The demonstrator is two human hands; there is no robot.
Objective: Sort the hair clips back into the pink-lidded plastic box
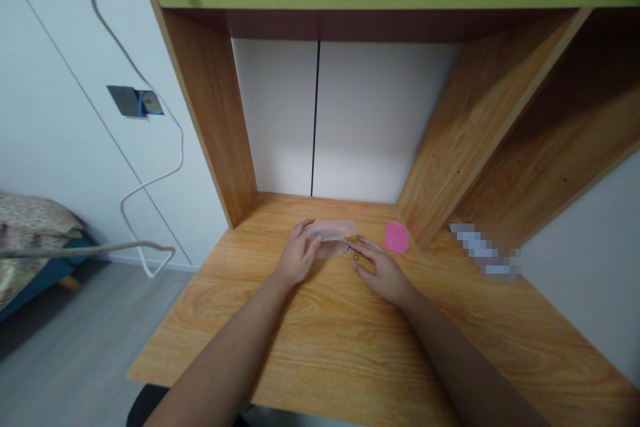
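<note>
A small clear plastic box (334, 232) with something pink inside lies on the wooden desk (320, 340). My left hand (299, 255) holds the box's left end, fingers curled round it. My right hand (381, 269) lies flat on the desk just right of the box, fingers stretched out, fingertips beside a few tiny dark rings (353, 254). A round pink lid-like object (397, 237) lies on the desk a little beyond my right hand.
Wooden side panels (215, 113) and a shelf (380, 3) enclose the desk's back. On the shelf stand plastic bags, a bottle and a white device with a cable (150, 80) hanging at the left. A blurred-out item (484, 251) lies to the right.
</note>
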